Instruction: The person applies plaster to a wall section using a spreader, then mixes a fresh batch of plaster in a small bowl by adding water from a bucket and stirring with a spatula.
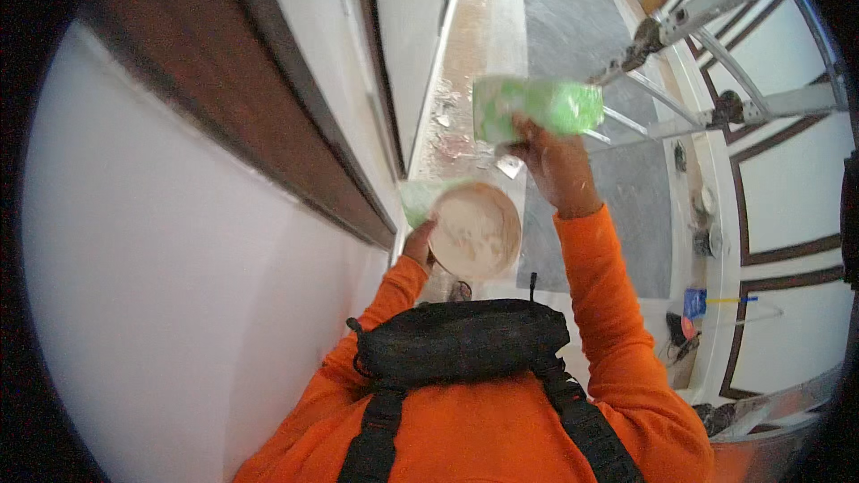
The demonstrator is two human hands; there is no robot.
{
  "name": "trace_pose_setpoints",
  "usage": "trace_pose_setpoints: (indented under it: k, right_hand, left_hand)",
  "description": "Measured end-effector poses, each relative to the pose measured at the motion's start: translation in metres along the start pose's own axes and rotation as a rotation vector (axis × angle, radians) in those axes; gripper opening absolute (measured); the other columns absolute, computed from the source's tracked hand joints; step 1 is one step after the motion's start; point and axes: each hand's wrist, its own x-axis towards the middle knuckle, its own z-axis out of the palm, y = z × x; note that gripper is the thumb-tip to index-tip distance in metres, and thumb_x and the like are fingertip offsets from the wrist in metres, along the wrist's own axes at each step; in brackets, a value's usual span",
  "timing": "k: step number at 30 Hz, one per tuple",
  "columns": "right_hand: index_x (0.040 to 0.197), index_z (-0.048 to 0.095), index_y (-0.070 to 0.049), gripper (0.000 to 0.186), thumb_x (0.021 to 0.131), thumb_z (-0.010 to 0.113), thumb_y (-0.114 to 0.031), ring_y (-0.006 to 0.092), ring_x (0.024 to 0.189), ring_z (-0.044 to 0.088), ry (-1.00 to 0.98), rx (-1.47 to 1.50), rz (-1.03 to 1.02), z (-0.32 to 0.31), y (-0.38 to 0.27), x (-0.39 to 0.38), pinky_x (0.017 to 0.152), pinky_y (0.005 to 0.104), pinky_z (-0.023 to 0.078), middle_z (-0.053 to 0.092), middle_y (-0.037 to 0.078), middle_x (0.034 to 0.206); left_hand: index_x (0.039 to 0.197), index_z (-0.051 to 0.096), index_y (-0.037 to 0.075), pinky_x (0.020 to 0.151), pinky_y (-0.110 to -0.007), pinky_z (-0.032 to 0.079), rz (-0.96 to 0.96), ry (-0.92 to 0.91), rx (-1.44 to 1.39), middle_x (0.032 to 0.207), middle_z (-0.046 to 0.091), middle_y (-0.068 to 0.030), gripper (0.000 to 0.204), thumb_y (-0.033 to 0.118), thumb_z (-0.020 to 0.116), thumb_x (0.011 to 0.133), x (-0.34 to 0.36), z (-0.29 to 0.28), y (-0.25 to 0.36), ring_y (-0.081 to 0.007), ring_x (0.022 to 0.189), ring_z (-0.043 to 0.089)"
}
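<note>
- Round tub (474, 246) of pale, creamy paste is sitting in front of the person's chest, just ahead of the black pouch (461, 340), its open top facing the camera.
- The left hand (419, 243) is gripping the tub at its left side, the thumb lying by the rim; the other fingers are hiding underneath, so how far they are curling cannot be told.
- A second green piece (417, 203) is showing beside the tub, just above the left hand; whether that hand is holding it too cannot be told.
- The right hand (562, 172) is closing on the lower edge of a green flat piece (568, 107), lifting it beyond the tub and to its right, well clear of the rim; pale smears are covering part of its blurred face.
- Orange sleeves (601, 268) are covering both forearms.
- At the left, a white wall (170, 241) is running alongside dark brown trim (224, 98).
- Pale flakes (440, 116) are lying on the floor beside a grey sheet (577, 27).
- A metal ladder (720, 7) is standing at the upper right, near white panelling (792, 206) with brown borders.
</note>
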Motion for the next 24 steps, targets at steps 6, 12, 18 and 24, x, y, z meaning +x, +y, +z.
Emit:
trace_pose_setpoints:
  k: [6,12,18,24]
  right_hand:
    - [0.109,0.060,-0.001,0.026,0.086,0.064,-0.012,0.0146,0.083,0.059,-0.034,-0.590,-0.037,-0.068,0.066,-0.029,0.072,0.0294,0.049,0.065,0.006,0.096]
    - [0.109,0.062,-0.005,0.026,0.084,0.062,-0.012,0.0257,0.099,0.059,-0.032,-0.793,-0.153,-0.065,0.050,-0.023,0.089,0.0370,0.045,0.064,0.012,0.107]
    - [0.109,0.060,0.000,0.025,0.085,0.060,-0.006,0.0158,0.085,0.061,0.195,-0.860,-0.293,-0.056,0.075,-0.030,0.071,0.0299,0.050,0.064,0.008,0.102]
    - [0.109,0.059,0.001,0.025,0.085,0.061,-0.007,0.0175,0.092,0.060,0.298,-0.312,-0.009,-0.030,0.080,-0.015,0.080,0.0321,0.049,0.063,0.009,0.103]
  left_hand:
    - [0.126,0.048,0.003,0.090,-0.039,0.050,0.190,-0.163,-0.050,0.118,0.058,-0.0124,0.052,0.038,0.058,0.089,-0.011,0.074,0.080,-0.0244,0.104,0.059]
    - [0.125,0.048,0.002,0.089,-0.037,0.050,0.426,-0.177,0.102,0.116,0.058,-0.0122,0.050,0.037,0.057,0.089,-0.031,0.107,0.104,-0.0236,0.103,0.059]
    - [0.119,0.051,0.001,0.086,-0.035,0.051,0.475,-0.044,0.093,0.112,0.059,-0.0102,0.043,0.034,0.053,0.092,-0.050,0.141,0.104,-0.0215,0.100,0.060]
    - [0.107,0.056,0.000,0.084,-0.034,0.051,0.704,-0.035,0.287,0.105,0.060,-0.0099,0.033,0.028,0.050,0.091,-0.051,0.136,0.102,-0.0209,0.096,0.061]
